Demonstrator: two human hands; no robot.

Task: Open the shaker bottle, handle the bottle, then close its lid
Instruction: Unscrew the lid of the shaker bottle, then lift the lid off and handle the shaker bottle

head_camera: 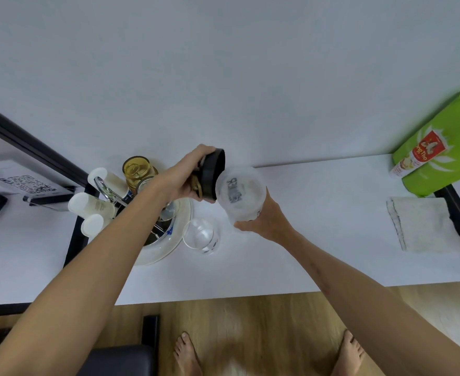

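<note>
Here I have both hands raised over the white tabletop [318,240], each with its own piece of the shaker. My left hand [181,179] has its grip closed around the black lid [214,175], which is off the bottle and turned on edge, its rim facing right toward the bottle mouth. The lid's lower edge looks to be touching or just beside the bottle's rim; I cannot tell which. My right hand [266,221] grips the frosted shaker bottle [239,192] from below, fingers wrapped around its lower part, with the open mouth tilted up toward my camera. Dark printing shows through the bottle wall, too blurred to read.

Below the lid, a clear drinking glass [201,236] stands on the tabletop, just beside a white plate [169,248] that my left forearm partly covers. Behind the plate I see an amber glass jar [138,169] and several white cylindrical cups [96,204] around a metal stand. Well apart on the right, a folded white cloth [424,225] lies near the tabletop's end, and a green bag [440,147] stands against the wall behind it. My bare feet show on the wooden floor [264,321] below.
</note>
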